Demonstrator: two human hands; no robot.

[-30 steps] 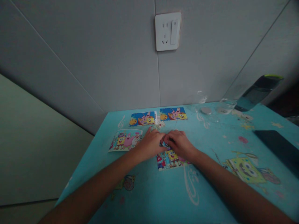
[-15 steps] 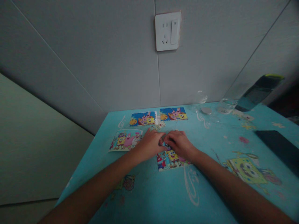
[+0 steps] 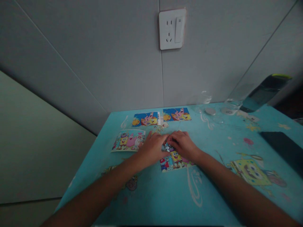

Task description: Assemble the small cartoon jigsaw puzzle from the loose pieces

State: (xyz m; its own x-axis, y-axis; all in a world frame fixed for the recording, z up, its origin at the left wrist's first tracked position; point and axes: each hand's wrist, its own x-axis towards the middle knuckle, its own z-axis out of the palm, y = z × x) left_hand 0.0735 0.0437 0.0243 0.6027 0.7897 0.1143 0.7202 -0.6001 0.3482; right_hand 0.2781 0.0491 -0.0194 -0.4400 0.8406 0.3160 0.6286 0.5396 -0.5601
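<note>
Both hands meet over a colourful cartoon picture card [image 3: 175, 159] lying on the blue table. My left hand [image 3: 153, 145] rests at the card's upper left, thumb and fingers apart around a small patterned piece [image 3: 167, 147]. Bent over the card's upper part, my right hand [image 3: 181, 142] has its fingers pinched at that piece; what exactly they grip is too small to tell. Left of my hands lies a similar picture card [image 3: 129, 140], its lower edge slightly raised. Two blue cartoon cards, one left [image 3: 145, 119] and one right [image 3: 177, 114], lie behind.
At the back right stand clear containers [image 3: 233, 105] near a round grey lid [image 3: 210, 111] and a dark bottle with a yellow-green rim [image 3: 266, 91]. A dark flat object [image 3: 282, 149] lies at the right. The wall with a socket [image 3: 172, 29] rises behind the table [image 3: 161, 201].
The view has shifted slightly. Around the patterned piece, the gap between my left thumb and fingers looks wider, and more of the piece shows. The cards keep their places.
</note>
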